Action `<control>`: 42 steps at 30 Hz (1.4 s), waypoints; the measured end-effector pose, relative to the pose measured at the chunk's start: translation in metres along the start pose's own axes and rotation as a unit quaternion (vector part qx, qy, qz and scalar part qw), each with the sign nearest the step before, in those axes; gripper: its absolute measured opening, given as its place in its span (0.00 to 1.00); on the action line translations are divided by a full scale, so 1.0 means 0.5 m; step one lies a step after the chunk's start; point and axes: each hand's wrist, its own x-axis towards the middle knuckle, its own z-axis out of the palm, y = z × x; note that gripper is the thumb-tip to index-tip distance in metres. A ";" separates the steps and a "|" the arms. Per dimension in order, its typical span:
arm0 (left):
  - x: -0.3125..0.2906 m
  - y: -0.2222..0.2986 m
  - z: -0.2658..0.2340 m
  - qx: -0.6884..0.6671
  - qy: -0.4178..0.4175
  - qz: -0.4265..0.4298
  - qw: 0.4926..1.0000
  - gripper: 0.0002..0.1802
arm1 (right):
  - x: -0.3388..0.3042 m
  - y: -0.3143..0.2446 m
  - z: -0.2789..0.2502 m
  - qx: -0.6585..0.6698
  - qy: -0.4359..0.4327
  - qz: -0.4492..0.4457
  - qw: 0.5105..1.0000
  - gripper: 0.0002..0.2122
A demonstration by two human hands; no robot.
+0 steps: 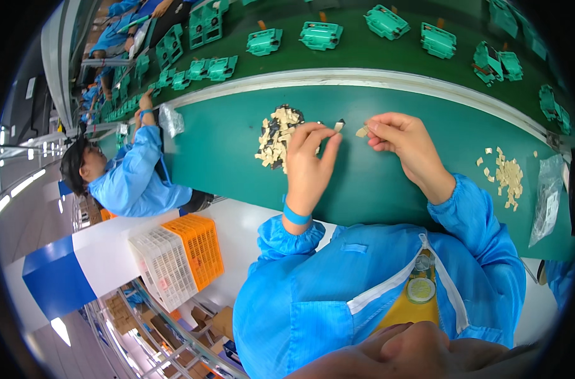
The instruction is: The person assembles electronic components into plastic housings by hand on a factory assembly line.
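My left hand (307,165), with a blue band at its wrist, pinches a small black-and-cream piece (339,126) between thumb and forefinger. Facing it, my right hand (406,140) grips a small flat tan piece (362,132) at its fingertips. A short gap separates the two pieces above the green tabletop (224,145). Just left of my left hand lies a heap of small cream and black pieces (276,138), partly hidden behind the fingers. Farther right, a looser scatter of small tan pieces (509,175) rests on the table.
Beyond a pale metal rail (338,77), green plastic housings (321,35) sit in rows on a dark green belt. Clear plastic bags lie at the right (548,196) and left (171,120). A co-worker in blue (129,170) reaches to the belt. Orange and white crates (199,247) stand lower left.
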 end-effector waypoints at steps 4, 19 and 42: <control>0.027 0.139 0.057 -0.151 -0.090 -0.083 0.981 0.06 | -0.060 -0.006 -0.056 0.061 0.005 -0.033 0.998 0.09; 0.058 0.311 0.223 -0.169 -0.223 0.195 0.940 0.05 | -0.239 0.015 -0.242 0.206 0.064 -0.128 0.968 0.07; 0.071 0.400 0.337 -0.215 -0.388 0.074 0.893 0.07 | -0.298 0.024 -0.362 0.085 0.200 -0.139 0.966 0.07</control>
